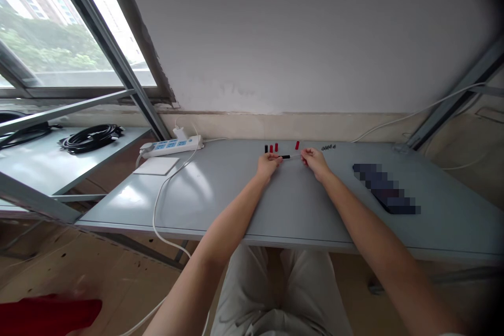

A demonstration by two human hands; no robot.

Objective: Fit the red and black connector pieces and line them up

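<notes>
Between my two hands, above the back part of the grey table (220,189), lies a slim pen-like stick (285,157), black at its left part and pale toward the right. My left hand (269,164) is closed on the black part. The fingers of my right hand (314,160) pinch together at the pale end; the tip there is hidden. Just behind my left hand are a small black cylinder (266,148) and two red cylinders (276,147). Another red cylinder (297,145) lies behind the gap between my hands. Several small dark pieces (328,147) lie beyond my right hand.
At the left are a white power strip (171,146) with a plugged-in adapter, a flat white panel (156,166) and a white cable (157,205) running over the front edge. A pixelated dark object (386,189) lies at right. Coiled black cable (92,139) sits on the neighbouring table.
</notes>
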